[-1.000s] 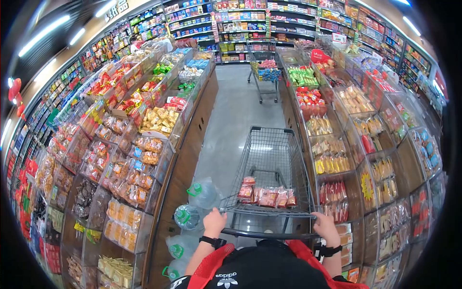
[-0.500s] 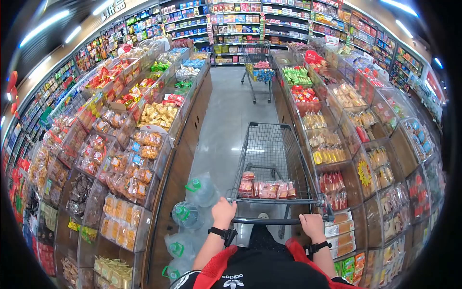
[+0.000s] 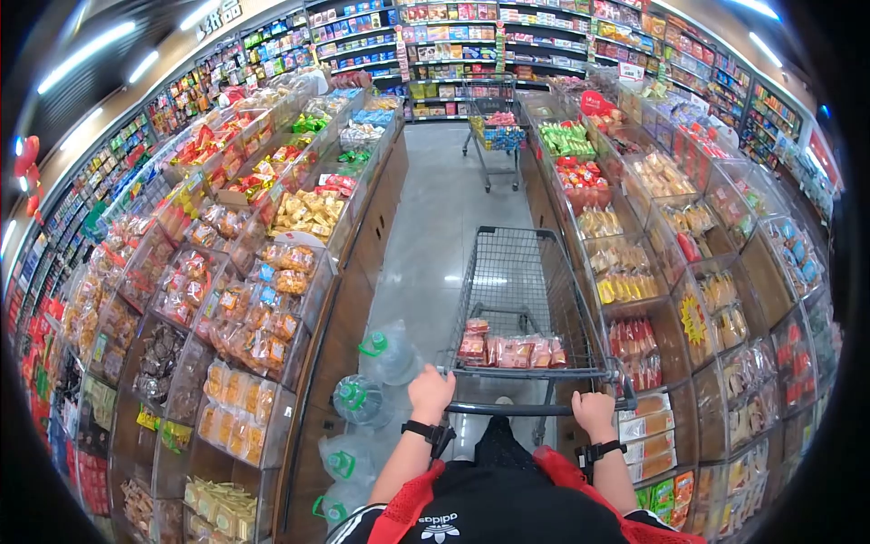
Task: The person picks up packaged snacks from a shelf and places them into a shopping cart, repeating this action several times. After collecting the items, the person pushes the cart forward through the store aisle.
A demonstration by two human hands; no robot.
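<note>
Both of my hands are closed around the handle of a shopping cart (image 3: 517, 410). My left hand (image 3: 431, 393) grips its left end, and my right hand (image 3: 594, 411) grips near its right end. Inside the wire basket, red and pink packs (image 3: 521, 351) lie at the end closest to me. Close to my left hand, large clear water bottles (image 3: 360, 399) with green caps and handles stand on the floor.
Bins of wrapped snacks (image 3: 308, 213) line the left side, and more snack bins (image 3: 625, 272) line the right. A second cart (image 3: 497, 131) holding colourful packs stands farther up the aisle floor (image 3: 435, 208). Stocked shelves (image 3: 453, 54) close off the back.
The whole view has shifted slightly to the right in the picture. Both hands keep their hold on the cart handle, and the packs stay in the basket.
</note>
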